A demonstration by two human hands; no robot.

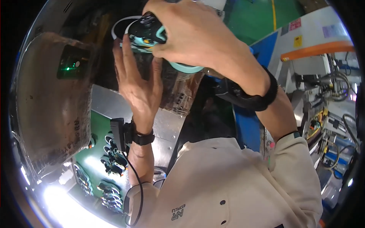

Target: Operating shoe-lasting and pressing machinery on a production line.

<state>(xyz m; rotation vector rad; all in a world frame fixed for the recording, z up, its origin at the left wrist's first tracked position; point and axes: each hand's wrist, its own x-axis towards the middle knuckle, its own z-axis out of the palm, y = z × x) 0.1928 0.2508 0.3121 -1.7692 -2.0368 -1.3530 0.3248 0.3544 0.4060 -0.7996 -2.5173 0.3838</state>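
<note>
Near the top centre, my right hand (194, 32) is closed round a dark shoe (146, 39) with teal and orange trim. My left hand (138, 83) reaches up beside it with fingers stretched and spread, its thumb close to the shoe's lower edge. Thin white loops (121, 22) arc from the tips of two left fingers toward the shoe; whether they are laces I cannot tell. Below my right palm shows a curved teal edge (186, 68) of something mostly hidden. A black wristband with a boxy device sits on each of my wrists.
To the left, a scuffed see-through panel (49, 106) stands before a dark box with green lights (74, 62). Beyond my left forearm, several shoes (113, 155) lie on a green surface (93, 161). A machine with an orange bar (319, 50), hoses and metal parts fills the right side.
</note>
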